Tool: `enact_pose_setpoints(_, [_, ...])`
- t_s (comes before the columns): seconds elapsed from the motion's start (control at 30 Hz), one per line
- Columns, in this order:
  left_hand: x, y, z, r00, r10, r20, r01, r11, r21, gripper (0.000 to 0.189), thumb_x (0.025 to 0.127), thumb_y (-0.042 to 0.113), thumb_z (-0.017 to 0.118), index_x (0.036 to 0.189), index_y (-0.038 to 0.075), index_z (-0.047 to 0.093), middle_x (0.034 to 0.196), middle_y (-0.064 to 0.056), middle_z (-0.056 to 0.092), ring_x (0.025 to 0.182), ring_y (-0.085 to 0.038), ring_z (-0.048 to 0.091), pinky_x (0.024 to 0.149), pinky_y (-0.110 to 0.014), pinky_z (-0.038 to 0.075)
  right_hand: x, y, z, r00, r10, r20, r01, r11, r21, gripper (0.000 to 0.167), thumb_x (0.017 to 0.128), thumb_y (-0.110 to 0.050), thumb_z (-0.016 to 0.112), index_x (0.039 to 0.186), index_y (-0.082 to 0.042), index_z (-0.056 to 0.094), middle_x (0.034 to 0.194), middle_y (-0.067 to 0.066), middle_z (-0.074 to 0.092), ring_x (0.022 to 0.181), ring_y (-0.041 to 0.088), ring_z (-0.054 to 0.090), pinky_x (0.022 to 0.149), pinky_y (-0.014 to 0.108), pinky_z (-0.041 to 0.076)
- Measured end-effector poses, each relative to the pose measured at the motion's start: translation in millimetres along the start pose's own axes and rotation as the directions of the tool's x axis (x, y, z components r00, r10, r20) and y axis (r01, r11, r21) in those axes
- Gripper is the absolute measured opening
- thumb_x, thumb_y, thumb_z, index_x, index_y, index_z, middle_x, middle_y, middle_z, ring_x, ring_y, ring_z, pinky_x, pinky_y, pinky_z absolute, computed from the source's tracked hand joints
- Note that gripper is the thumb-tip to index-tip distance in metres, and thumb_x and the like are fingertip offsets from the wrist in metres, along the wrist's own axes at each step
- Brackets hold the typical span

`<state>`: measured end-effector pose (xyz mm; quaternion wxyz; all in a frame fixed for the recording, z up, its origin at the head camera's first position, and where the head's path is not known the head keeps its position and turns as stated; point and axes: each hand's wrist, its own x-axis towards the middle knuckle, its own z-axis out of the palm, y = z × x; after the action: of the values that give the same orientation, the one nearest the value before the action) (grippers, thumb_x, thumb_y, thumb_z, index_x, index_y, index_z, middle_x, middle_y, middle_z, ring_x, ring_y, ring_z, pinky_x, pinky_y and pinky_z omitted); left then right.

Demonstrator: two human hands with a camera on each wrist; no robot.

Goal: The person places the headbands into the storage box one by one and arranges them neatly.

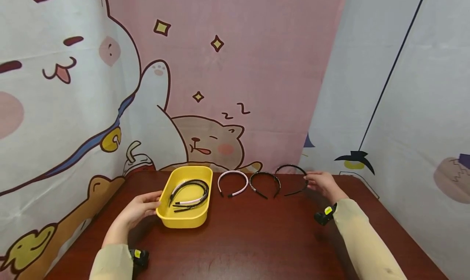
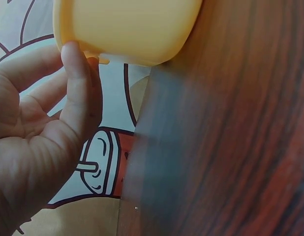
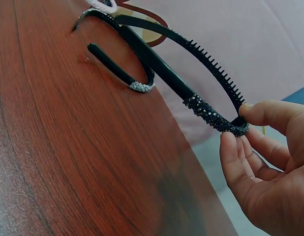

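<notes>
My left hand (image 1: 136, 211) grips the left rim of a yellow plastic bin (image 1: 183, 222); the left wrist view shows the thumb against its wall. Inside the bin lie black and pink headbands (image 1: 191, 201), overlapping each other. Over at the right, my right hand (image 1: 324, 184) pinches a black headband (image 3: 207, 112) between thumb and fingers, at its curved top. That headband has comb teeth inside and dark sparkling beads outside. Left of it, a black headband with silvery beads (image 3: 142, 87) rests on the table, and beyond that a pink headband (image 1: 233, 172).
The dark red-brown wooden table (image 1: 249, 239) ends at the back against a hanging cloth (image 1: 279, 88) printed with cartoon animals. More pale printed cloth (image 1: 415, 108) hangs at the right.
</notes>
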<state>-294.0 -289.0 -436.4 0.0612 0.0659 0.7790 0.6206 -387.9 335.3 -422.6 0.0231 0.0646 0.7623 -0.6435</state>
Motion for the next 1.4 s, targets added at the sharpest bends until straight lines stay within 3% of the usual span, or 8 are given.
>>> enact_pose_setpoints(0.4, [1.0,-1.9,-0.9,1.0,0.014,0.01,-0.014,1.0,-0.007,0.056,0.096,0.005,0.056,0.143,-0.013,0.033,0.122,-0.026,0.052,0.097,-0.025,0.061,0.078,-0.029,0.054,-1.6,-3,16,0.999,-0.03,-0.013,0.03,1.0,0.001,0.053,0.095,-0.015,0.063,0.139,0.009,0.044,0.117,0.012,0.056,0.087,0.011,0.061,0.083,0.033,0.054])
enact_pose_setpoints(0.73, [1.4,-3.1,-0.3,1.0,-0.004,-0.012,0.004,1.0,-0.004,0.056,0.096,0.005,0.057,0.144,-0.011,0.035,0.123,-0.026,0.052,0.096,-0.025,0.061,0.078,-0.028,0.054,-5.5,-5,33,0.997,-0.081,0.009,0.081,0.997,0.017,0.052,0.094,-0.014,0.063,0.138,0.008,0.046,0.105,0.005,0.059,0.084,0.012,0.062,0.08,0.033,0.055])
enact_pose_setpoints(1.17, [2.5,-3.5,-0.4,1.0,-0.012,-0.011,0.012,1.0,0.003,0.057,0.096,0.007,0.058,0.144,-0.011,0.034,0.123,-0.026,0.052,0.094,-0.024,0.061,0.077,-0.028,0.054,-5.8,-9,48,0.996,-0.086,0.021,0.085,0.996,0.039,0.053,0.094,-0.013,0.063,0.14,0.005,0.046,0.108,0.007,0.058,0.084,0.013,0.061,0.076,0.029,0.055])
enact_pose_setpoints(1.4, [3.1,-3.8,-1.9,1.0,0.002,0.002,-0.002,1.0,-0.011,0.056,0.096,0.006,0.057,0.144,-0.012,0.033,0.124,-0.028,0.051,0.094,-0.024,0.061,0.077,-0.029,0.054,-11.3,-20,54,0.993,-0.101,0.065,0.099,0.994,0.033,0.054,0.095,-0.015,0.062,0.142,0.004,0.044,0.117,0.011,0.054,0.09,0.014,0.059,0.084,0.034,0.053])
